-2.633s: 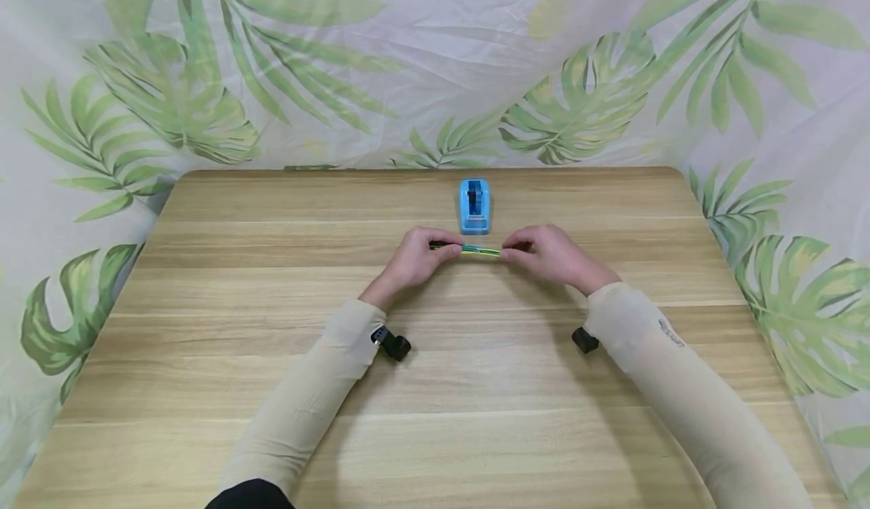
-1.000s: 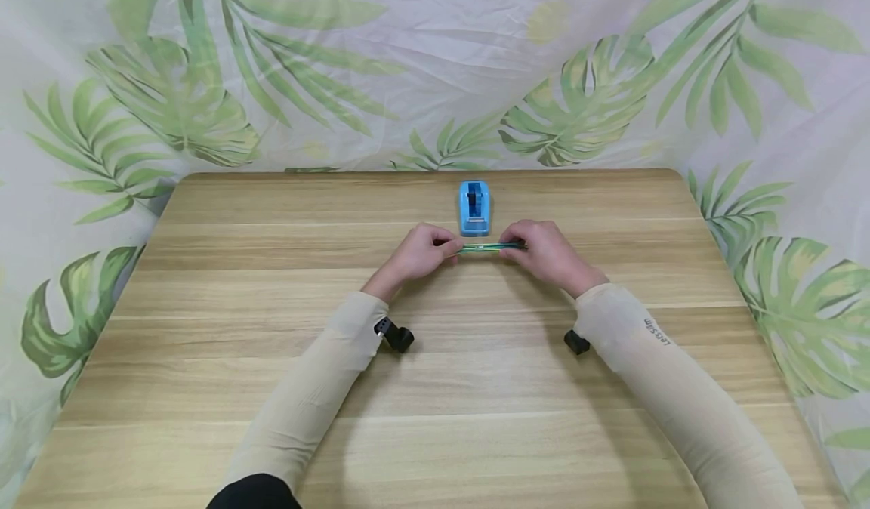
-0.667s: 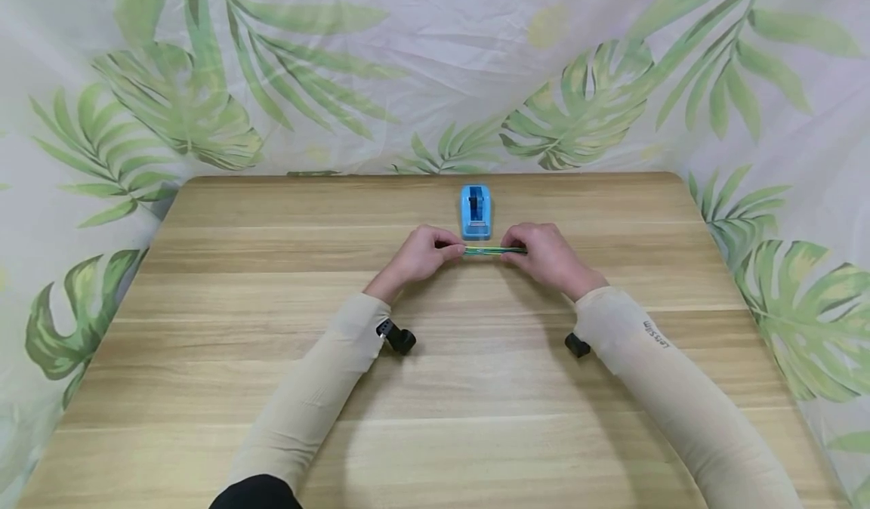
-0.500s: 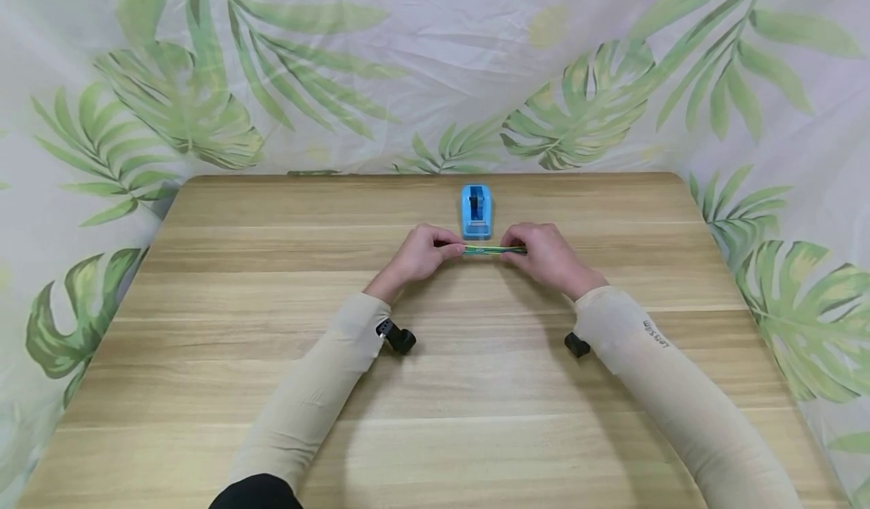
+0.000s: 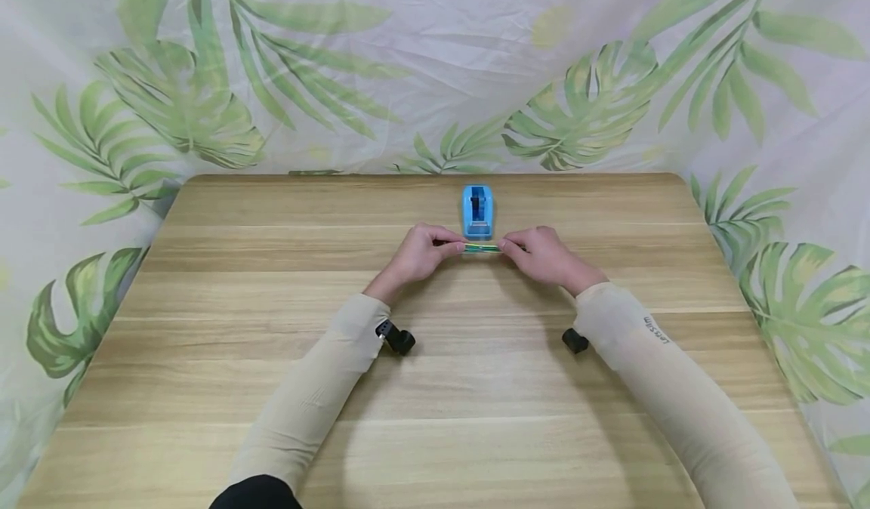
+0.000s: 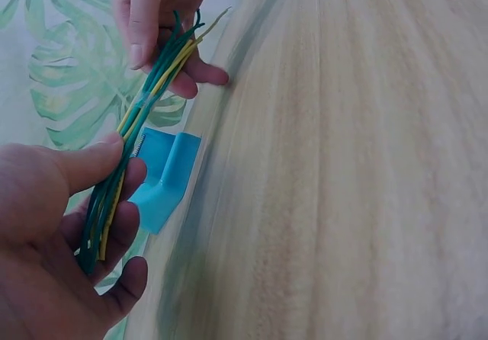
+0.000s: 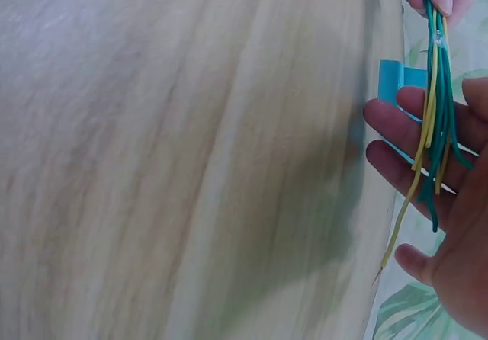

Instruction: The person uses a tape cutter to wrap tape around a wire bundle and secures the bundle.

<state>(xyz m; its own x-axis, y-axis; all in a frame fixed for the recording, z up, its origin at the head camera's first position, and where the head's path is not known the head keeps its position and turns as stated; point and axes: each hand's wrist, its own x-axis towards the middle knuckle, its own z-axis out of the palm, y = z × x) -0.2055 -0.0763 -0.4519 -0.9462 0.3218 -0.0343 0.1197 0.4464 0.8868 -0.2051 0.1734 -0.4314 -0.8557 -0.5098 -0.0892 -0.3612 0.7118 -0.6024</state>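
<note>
A bundle of thin green and yellow wires is stretched between both hands, above the far part of the table. My left hand pinches one end between thumb and fingers, as the left wrist view also shows. My right hand is under the other end; in the right wrist view its fingers are extended, with the loose wire ends lying across them and the thumb apart. Around the bundle's middle is a shiny clear band, like tape. A blue tape dispenser stands just beyond the hands.
The wood-grain table stretches between the forearms and toward the front. Behind it hangs a pale cloth printed with green leaves. A small black camera is strapped to the left wrist, another to the right.
The right hand first moved further along the bundle, fingers curled on it. Since half a second ago its grip has loosened and the thumb has shifted. The left hand keeps its pinch.
</note>
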